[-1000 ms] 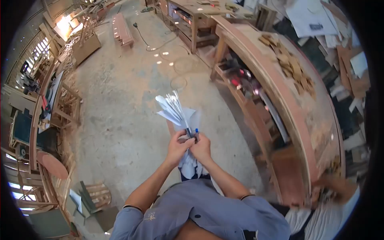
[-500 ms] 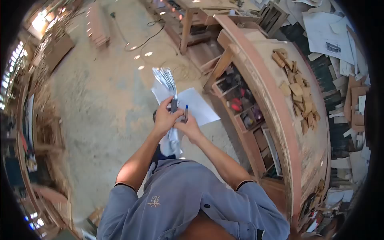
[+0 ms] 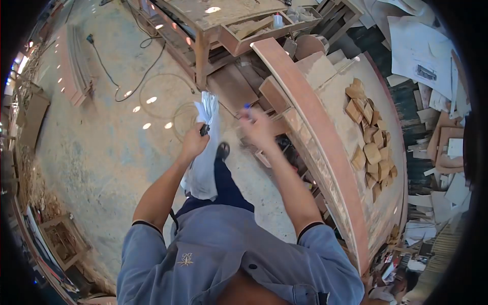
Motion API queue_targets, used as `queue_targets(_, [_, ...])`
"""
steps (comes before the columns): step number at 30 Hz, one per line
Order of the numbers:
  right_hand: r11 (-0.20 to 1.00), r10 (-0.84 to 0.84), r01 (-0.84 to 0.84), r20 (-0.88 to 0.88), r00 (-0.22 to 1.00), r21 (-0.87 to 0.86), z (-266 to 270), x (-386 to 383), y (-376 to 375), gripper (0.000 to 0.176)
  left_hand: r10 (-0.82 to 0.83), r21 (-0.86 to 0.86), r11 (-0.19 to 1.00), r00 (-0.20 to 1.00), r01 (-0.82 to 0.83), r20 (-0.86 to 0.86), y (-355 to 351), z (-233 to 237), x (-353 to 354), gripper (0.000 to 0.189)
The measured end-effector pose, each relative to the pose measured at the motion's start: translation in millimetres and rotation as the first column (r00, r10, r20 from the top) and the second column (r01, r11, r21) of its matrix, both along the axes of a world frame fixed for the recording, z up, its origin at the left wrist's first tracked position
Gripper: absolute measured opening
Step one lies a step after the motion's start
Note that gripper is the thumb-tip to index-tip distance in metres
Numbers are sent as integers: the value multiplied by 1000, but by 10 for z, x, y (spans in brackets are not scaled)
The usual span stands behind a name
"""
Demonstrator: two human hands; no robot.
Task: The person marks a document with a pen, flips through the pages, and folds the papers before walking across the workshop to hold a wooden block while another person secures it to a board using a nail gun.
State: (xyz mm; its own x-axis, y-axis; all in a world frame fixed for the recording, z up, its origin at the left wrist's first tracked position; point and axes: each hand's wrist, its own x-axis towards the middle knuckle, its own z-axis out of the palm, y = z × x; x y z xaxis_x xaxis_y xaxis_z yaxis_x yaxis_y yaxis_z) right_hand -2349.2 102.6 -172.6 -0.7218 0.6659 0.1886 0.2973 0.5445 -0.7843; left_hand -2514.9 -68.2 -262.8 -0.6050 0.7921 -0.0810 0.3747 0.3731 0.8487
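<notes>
My left hand (image 3: pixel 194 141) is closed around a sheaf of white papers (image 3: pixel 203 170) at a dark clip or spine (image 3: pixel 204 130). Its upper sheets bunch together above the fist, and the rest hangs down in front of my legs. My right hand (image 3: pixel 260 131) is smeared by motion, out to the right near the bench and apart from the papers. A pen with a blue end (image 3: pixel 247 106) sticks up from its closed fingers.
A long curved workbench (image 3: pixel 325 122) runs along my right, with a pile of small wood blocks (image 3: pixel 373 142) on it. Beyond stands a wooden table (image 3: pixel 202 56) with an open tray (image 3: pixel 244 38). A cable (image 3: pixel 104 71) and stacked boards (image 3: pixel 73 66) lie on the floor.
My hands have come apart; the right one, with the pen, moved right and upward. The sheets that were spread out now hang together from my left hand. My view has shifted toward the bench.
</notes>
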Motion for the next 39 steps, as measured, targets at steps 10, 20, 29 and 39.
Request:
queue_targets(10, [945, -236, 292, 309, 921, -149, -205, -83, 1569, 20, -160, 112, 980, 986, 164, -42, 2905, -785, -792, 37])
queue_targets(20, [854, -9, 399, 759, 652, -333, -673, -37, 688, 30, -543, 184, 839, 774, 512, 325, 4234, -1234, -467, 46])
queue_targets(29, [737, 55, 568, 870, 491, -367, -1112, -326, 429, 35, -671, 371, 740, 589, 560, 449, 4473, -1116, -702, 46])
queue_targets(39, [715, 67, 612, 905, 420, -338, -1310, -347, 453, 37, -676, 453, 715, 692, 533, 253, 4411, -936, -550, 24])
